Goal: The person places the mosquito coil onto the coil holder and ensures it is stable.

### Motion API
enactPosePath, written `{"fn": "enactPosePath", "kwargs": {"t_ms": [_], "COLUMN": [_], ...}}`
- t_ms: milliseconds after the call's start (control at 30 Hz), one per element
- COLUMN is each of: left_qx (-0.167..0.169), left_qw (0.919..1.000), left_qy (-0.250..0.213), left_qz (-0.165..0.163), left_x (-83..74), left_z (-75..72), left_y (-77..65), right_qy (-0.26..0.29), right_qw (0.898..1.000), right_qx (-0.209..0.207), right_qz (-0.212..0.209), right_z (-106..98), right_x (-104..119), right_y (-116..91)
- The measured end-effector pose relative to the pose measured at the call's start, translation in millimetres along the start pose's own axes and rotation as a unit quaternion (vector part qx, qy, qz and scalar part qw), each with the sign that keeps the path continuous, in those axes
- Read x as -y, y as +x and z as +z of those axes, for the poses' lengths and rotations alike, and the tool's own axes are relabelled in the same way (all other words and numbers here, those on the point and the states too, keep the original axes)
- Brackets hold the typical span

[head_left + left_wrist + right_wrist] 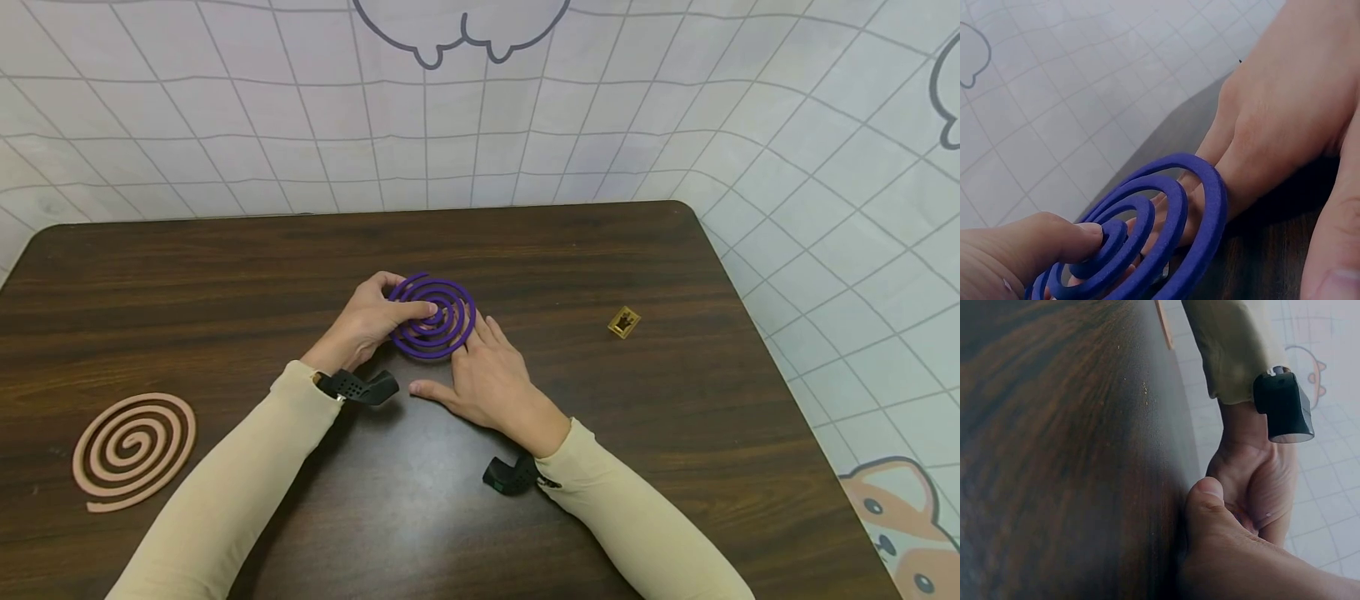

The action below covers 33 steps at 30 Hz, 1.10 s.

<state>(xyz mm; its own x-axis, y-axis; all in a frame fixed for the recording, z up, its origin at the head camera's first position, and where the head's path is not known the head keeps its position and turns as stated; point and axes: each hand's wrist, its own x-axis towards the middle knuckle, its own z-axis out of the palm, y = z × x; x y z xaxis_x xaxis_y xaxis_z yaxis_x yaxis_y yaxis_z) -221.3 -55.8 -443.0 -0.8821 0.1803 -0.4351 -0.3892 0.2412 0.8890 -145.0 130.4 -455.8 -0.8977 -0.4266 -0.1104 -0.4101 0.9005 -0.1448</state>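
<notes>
Pinching the purple spiral [438, 317], left hand [371, 318] holds it over right hand's [491, 379] straight fingers.

We see a deep-purple, flat spiral coil with a matte surface [437, 318], wound in several evenly spaced turns with open gaps between them. It looks whole, its loose outer end pointing towards the far edge of the tabletop [622, 433]. The left hand [367, 321] pinches it, thumb across the coil's centre. From the left wrist, we find the coil tilted, with fingers visible through its gaps. Its right rim overlaps the fingers of the right hand [491, 375]. We place it nearer the tabletop's far edge than the near one, between the two far corners.
</notes>
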Motion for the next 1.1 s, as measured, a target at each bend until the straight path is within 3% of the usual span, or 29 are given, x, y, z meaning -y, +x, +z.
{"fn": "enactPosePath", "kwargs": {"t_ms": [767, 1100], "left_qx": [-0.004, 0.004], "left_qw": [0.9992, 0.9997], "left_qy": [0.038, 0.022], "left_qz": [0.006, 0.001], "left_x": [-5.2, -4.3], "left_z": [-1.1, -3.1], "left_y": [-2.0, -3.3], "right_qy": [0.01, 0.005], "right_qw": [1.0, 1.0], "right_qx": [-0.002, -0.004], "right_qz": [0.005, 0.002], "right_z": [-2.0, -2.9], "right_x": [1.3, 1.6], "right_y": [0.6, -0.3]}}
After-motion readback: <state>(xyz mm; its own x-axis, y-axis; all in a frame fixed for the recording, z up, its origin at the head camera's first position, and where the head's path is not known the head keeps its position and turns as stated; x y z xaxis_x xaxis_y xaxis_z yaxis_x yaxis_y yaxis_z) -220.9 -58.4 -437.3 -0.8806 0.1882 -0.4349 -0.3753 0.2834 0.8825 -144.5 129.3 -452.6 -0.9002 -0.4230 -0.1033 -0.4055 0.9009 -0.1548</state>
